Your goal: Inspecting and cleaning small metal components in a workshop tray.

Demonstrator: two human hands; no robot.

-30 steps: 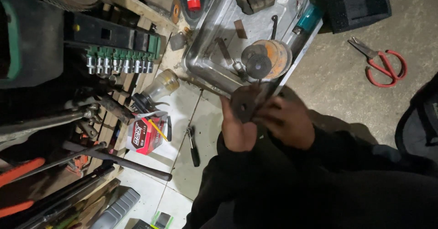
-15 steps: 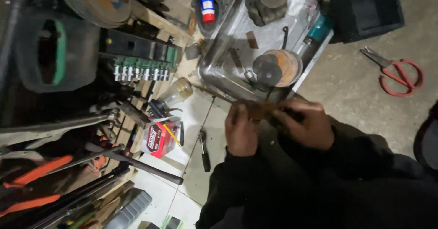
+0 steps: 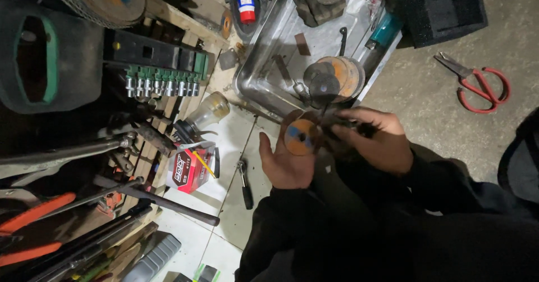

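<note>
My left hand [image 3: 283, 164] lies palm up with its fingers spread under an orange cutting disc [image 3: 300, 136] that has a blue centre label. My right hand [image 3: 377, 139] comes in from the right and grips a dark part at the disc's right edge; what that part is I cannot tell. Both hands hover just in front of a steel tray [image 3: 255, 82]. Several worn discs [image 3: 337, 74] are stacked in the tray, right behind my fingers.
Red-handled scissors [image 3: 477, 85] lie on the concrete at right. A green socket set [image 3: 160, 82], a glass jar [image 3: 209, 110], a red box [image 3: 188, 169], a small ratchet [image 3: 245, 183], long bars and orange-handled pliers [image 3: 33, 214] crowd the left.
The hands have come apart slightly. The left palm has opened upward, and the disc now shows its orange face; before, both hands were closed over a dark disc.
</note>
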